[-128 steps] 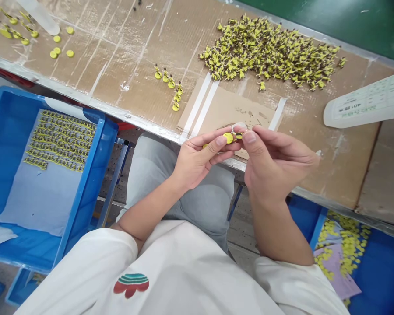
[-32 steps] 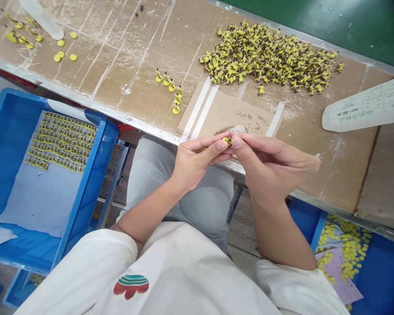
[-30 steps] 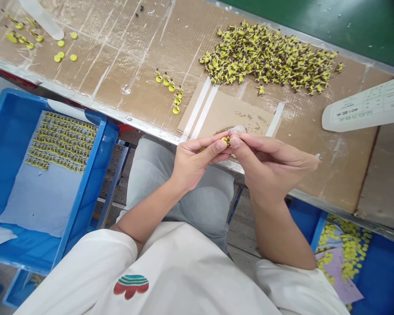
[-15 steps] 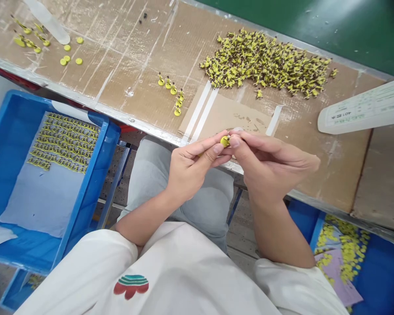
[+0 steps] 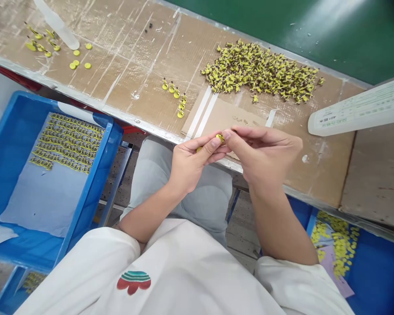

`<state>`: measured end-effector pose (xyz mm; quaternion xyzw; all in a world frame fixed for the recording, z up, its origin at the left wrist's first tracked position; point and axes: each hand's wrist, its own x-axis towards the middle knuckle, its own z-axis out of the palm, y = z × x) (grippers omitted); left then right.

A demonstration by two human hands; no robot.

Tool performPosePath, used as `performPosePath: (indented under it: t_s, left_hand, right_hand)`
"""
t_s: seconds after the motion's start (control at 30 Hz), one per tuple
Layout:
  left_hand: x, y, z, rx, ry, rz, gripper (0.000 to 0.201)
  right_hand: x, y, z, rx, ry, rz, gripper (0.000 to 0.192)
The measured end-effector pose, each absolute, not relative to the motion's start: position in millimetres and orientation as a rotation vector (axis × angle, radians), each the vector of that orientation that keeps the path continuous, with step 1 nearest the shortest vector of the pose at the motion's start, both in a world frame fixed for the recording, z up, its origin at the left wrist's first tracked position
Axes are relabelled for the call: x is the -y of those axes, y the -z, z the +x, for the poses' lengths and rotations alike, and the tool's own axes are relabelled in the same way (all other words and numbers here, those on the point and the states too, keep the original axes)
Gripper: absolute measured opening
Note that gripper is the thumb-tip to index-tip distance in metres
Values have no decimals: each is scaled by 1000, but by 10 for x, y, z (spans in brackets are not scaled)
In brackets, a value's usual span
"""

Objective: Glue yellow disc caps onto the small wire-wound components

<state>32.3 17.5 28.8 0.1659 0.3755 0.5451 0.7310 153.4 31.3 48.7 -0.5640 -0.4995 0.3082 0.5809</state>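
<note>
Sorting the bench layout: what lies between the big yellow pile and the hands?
In the head view, a taped cardboard patch lies between the pile and the hands.

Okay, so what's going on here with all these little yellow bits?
A person seated at a cardboard-covered bench pinches one small yellow part between the fingertips of the left hand and right hand, just above the bench's near edge. A big pile of yellow parts lies farther back, with a short row of standing pieces to its left. The blue tray at the person's left holds neat rows of the pieces on a grey sheet.
</note>
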Motion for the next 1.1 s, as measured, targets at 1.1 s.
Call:
performPosePath:
  t_s: [1.1]
  left_hand:
    - [-69, -235, -48, -865, -1342, 366, 26]
  right_hand:
    - [-182, -285, 980, 993, -782, -1282, 24]
